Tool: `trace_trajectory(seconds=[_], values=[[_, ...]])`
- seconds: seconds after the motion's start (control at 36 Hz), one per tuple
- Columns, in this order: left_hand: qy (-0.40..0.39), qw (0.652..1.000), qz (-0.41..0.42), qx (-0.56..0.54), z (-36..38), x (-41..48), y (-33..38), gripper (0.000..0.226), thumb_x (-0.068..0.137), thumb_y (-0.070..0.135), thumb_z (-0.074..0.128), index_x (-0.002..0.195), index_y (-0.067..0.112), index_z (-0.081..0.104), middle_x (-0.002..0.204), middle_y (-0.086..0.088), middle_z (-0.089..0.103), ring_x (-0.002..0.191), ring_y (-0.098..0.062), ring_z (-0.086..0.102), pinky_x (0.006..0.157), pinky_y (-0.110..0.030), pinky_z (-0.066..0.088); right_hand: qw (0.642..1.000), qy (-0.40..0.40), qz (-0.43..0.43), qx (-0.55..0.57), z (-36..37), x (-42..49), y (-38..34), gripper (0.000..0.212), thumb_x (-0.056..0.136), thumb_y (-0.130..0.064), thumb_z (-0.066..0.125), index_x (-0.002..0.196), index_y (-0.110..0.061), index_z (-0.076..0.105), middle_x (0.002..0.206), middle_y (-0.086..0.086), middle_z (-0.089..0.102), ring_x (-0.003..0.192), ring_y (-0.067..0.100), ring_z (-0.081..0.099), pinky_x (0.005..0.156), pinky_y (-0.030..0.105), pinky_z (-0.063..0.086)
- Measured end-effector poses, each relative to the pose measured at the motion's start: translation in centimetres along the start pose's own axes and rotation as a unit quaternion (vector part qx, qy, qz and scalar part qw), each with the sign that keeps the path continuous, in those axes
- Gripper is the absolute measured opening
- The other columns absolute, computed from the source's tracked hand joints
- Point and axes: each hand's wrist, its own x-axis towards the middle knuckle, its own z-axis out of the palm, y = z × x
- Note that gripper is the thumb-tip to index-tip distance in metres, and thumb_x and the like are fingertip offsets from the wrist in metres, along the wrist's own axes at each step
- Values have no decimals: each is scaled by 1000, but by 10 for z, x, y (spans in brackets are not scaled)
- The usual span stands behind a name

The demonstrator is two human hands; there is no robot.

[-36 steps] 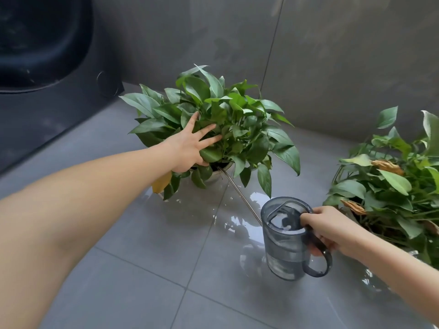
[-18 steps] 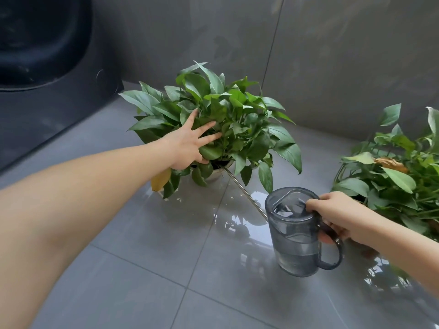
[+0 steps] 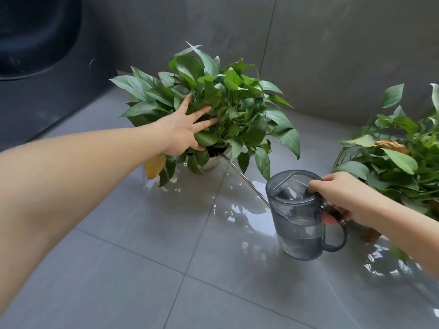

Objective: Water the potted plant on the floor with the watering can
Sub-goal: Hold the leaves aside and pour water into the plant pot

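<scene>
A leafy green potted plant [image 3: 235, 103] stands on the grey tiled floor near the wall; its pale pot [image 3: 215, 160] shows under the leaves. My left hand [image 3: 183, 131] lies flat against the leaves on the plant's left side, fingers spread, pushing them back. My right hand [image 3: 342, 198] grips the handle of a translucent grey watering can [image 3: 297, 222], partly filled with water, held low at the right. Its thin metal spout [image 3: 244, 178] reaches up-left to the pot's rim under the leaves.
A second potted plant [image 3: 399, 157] with some dried brown leaves stands at the right, just behind my right arm. Grey walls close the corner behind. A dark rounded fixture [image 3: 35, 43] fills the upper left. The glossy floor tiles [image 3: 147, 269] show wet reflections.
The watering can has shifted slightly right and sits more upright. My left hand stays pressed on the leaves, a little higher in them. The spout tip stays at the pot.
</scene>
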Motion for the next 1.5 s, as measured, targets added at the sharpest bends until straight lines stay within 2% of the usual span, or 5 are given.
trace_trajectory(seconds=[0.33,0.47,0.83,1.06,1.5], values=[[-4,1000,2,21,-1,-1,2,64,93,16,29,143,54,14,157,-13,-19,141,-43,-20,104,-75,1,1000,5,-17,-1,-2,-6,-3,19,87,-15,58,75,0,62,54,13,53,37,24,52,35,23,48],[-3,1000,1,20,0,-1,1,64,93,17,29,142,55,15,157,-13,-19,141,-42,-20,104,-75,0,999,9,-21,-24,-9,-14,-8,21,88,-16,57,77,1,63,46,14,55,20,18,46,29,15,37],[-7,1000,4,24,-3,-3,1,64,93,18,30,143,54,14,157,-13,-20,141,-43,-20,104,-75,-1,998,19,-23,-57,-17,-24,-13,21,90,-15,55,81,0,66,59,15,58,44,26,57,31,18,44],[-3,1000,0,17,0,-2,0,62,94,19,29,143,54,13,157,-12,-19,141,-42,-21,104,-76,-4,998,7,-27,-61,-18,-24,-11,20,88,-13,56,74,0,60,52,15,53,25,21,51,30,15,37],[0,1000,-1,10,-1,-2,-1,61,95,18,30,142,54,17,158,-12,-18,141,-42,-21,104,-75,-4,998,14,-23,-63,-19,-19,-10,20,88,-15,57,76,0,63,54,15,56,31,22,55,35,20,45]])
